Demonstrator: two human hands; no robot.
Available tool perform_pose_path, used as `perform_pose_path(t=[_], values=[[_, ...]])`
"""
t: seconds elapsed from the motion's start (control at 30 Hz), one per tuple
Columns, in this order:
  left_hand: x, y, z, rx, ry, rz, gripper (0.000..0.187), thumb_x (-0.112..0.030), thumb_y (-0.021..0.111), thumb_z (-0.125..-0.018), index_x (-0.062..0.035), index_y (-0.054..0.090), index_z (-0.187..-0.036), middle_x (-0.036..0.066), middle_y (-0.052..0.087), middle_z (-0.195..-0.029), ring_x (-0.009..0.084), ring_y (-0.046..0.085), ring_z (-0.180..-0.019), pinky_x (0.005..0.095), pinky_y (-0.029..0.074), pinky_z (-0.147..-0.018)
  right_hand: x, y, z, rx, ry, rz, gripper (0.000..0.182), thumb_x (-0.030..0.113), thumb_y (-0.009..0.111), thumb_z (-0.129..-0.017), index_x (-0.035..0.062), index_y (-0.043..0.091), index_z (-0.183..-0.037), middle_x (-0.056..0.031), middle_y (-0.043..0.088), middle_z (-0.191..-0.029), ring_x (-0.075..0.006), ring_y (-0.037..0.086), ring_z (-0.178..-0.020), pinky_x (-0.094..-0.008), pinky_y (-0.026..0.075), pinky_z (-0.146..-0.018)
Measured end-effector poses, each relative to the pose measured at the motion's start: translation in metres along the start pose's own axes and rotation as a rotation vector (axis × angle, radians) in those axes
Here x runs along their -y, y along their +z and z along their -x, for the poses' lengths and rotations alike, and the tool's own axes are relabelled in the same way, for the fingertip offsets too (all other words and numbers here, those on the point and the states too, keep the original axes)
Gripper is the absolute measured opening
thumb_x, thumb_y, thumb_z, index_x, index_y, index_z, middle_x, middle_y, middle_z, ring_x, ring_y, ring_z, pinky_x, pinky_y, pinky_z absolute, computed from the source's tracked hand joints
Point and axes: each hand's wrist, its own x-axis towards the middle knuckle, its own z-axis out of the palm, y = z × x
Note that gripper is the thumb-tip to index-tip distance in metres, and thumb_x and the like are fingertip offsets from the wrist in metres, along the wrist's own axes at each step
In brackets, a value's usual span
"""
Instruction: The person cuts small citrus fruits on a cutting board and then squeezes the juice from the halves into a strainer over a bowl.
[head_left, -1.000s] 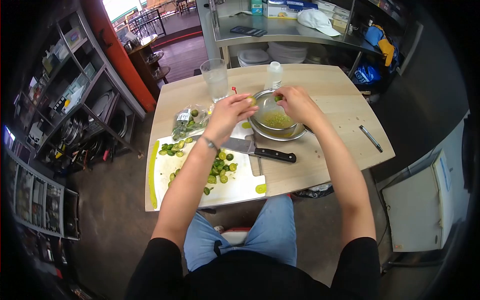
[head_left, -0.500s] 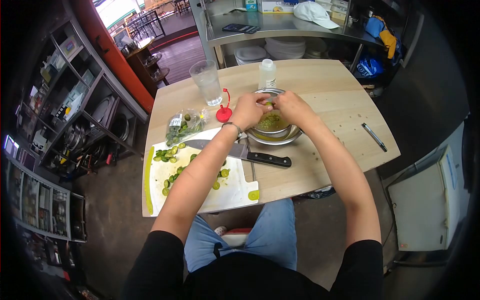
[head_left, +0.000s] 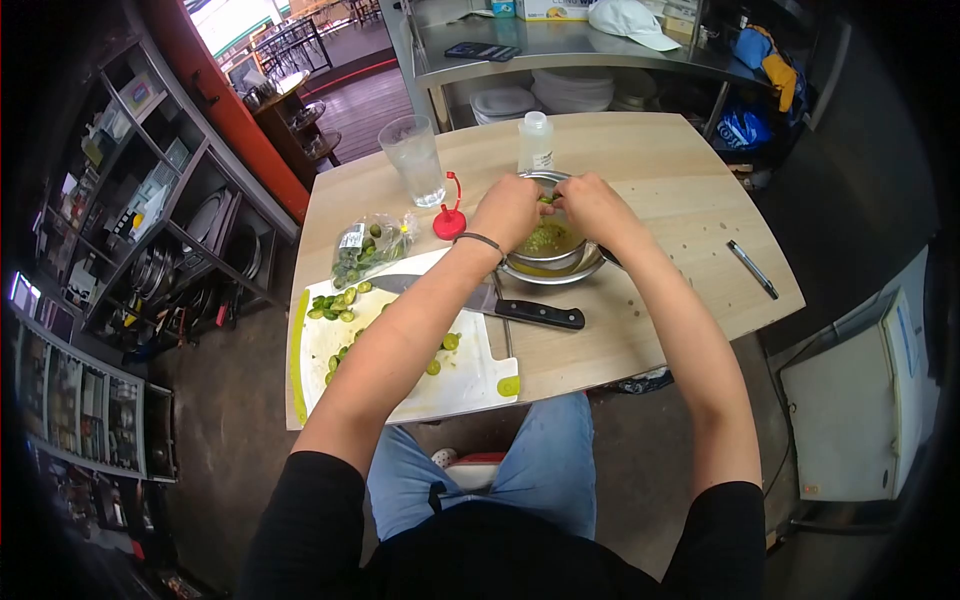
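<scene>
Both my hands meet over a metal strainer point(head_left: 562, 264) set in a steel bowl point(head_left: 582, 276). Between their fingertips is a small green lime piece point(head_left: 547, 199), mostly covered by fingers. My left hand point(head_left: 508, 210) is closed around it from the left, and my right hand point(head_left: 598, 210) pinches from the right. Greenish pulp and seeds point(head_left: 547, 238) lie in the strainer. On the white cutting board point(head_left: 465, 385) left of the bowl are several cut limes point(head_left: 449, 342), some hidden by my left forearm. A black-handled knife point(head_left: 540, 313) rests across the board's edge.
Behind the bowl stands a plastic bottle point(head_left: 536, 142). Toward the left are a glass of water point(head_left: 413, 162), a red nozzle cap point(head_left: 449, 222) and a bag of whole limes point(head_left: 368, 250). A pen point(head_left: 752, 269) lies at the right, with small spilled bits nearby.
My hands have stayed over the strainer, with the fingers shifted slightly upward and the left wrist moved a little right. The lime piece is still between them.
</scene>
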Motion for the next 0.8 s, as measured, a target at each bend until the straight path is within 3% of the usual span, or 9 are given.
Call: perform_pose_path(t=[0.33, 0.8], values=[[-0.001, 0.009, 0.001, 0.042, -0.008, -0.052, 0.015, -0.017, 0.067, -0.082, -0.0037, 0.072, -0.083, 0.024, 0.064, -0.079, 0.0420, 0.063, -0.077, 0.0479, 0.050, -0.074, 0.002, -0.002, 0.002, -0.003, -0.033, -0.035, 0.014, -0.004, 0.061, -0.076, -0.0041, 0.069, -0.087, -0.0258, 0.065, -0.080, -0.0412, 0.064, -0.080, -0.0451, 0.052, -0.075], [-0.001, -0.004, -0.007, 0.001, 0.033, -0.095, 0.012, -0.012, 0.064, -0.082, -0.0066, 0.074, -0.087, 0.023, 0.065, -0.079, 0.0410, 0.063, -0.075, 0.0470, 0.051, -0.074, 0.013, -0.011, 0.002, -0.092, 0.006, 0.103, 0.011, -0.004, 0.061, -0.071, -0.0034, 0.068, -0.079, -0.0258, 0.065, -0.081, -0.0397, 0.066, -0.081, -0.0456, 0.054, -0.072]])
